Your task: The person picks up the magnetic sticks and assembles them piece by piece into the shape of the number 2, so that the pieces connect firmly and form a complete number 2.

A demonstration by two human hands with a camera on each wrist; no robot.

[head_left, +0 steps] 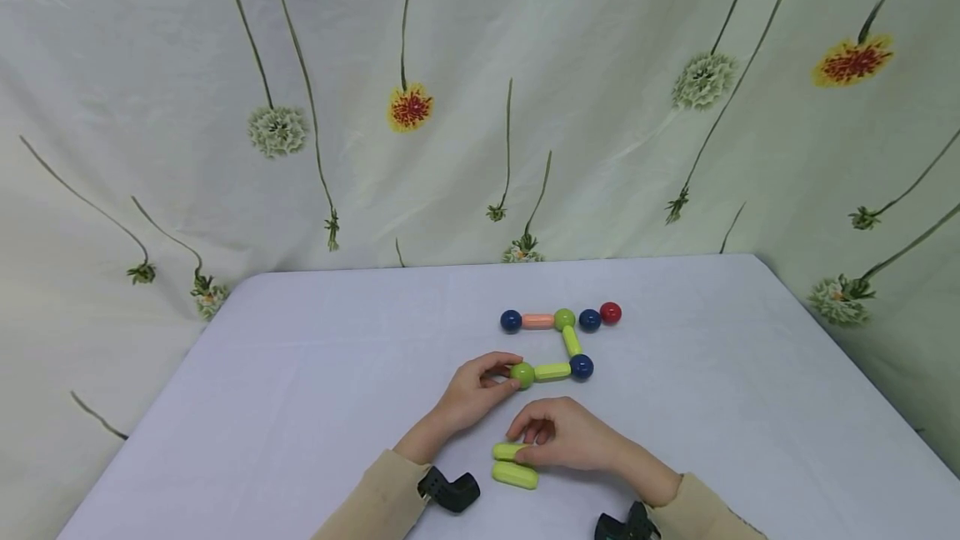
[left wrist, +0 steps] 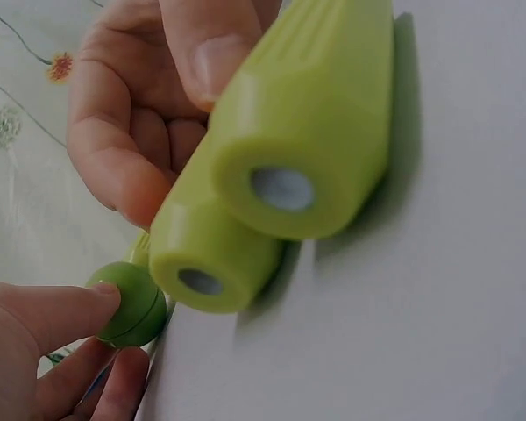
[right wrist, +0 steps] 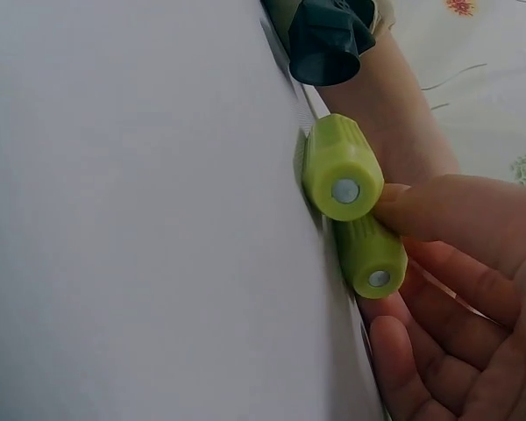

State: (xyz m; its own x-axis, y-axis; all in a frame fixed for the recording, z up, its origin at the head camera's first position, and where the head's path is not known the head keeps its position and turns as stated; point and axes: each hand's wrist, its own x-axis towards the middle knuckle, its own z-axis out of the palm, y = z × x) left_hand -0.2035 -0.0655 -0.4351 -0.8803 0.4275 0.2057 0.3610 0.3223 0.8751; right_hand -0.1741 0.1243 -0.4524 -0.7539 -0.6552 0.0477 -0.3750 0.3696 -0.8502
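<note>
My left hand (head_left: 474,394) pinches a green ball (head_left: 522,374) between thumb and fingers; the ball touches the end of a light green rod (head_left: 552,371). Below it, my right hand (head_left: 573,436) has thumb and fingers at the farther of two loose light green rods (head_left: 507,451). The nearer loose rod (head_left: 514,475) lies alongside on the table. In the left wrist view both loose rods (left wrist: 311,114) show metal ends, with the green ball (left wrist: 131,305) under my left thumb. The right wrist view shows my right thumb against the farther rod (right wrist: 373,260).
From the light green rod a dark blue ball (head_left: 581,367), another green rod (head_left: 572,341), a green ball (head_left: 565,319), a pink rod (head_left: 537,322) and a blue ball (head_left: 511,322) continue. A blue ball (head_left: 590,320) and red ball (head_left: 611,312) sit at the right. Flowered cloth (head_left: 600,148) hangs behind the table.
</note>
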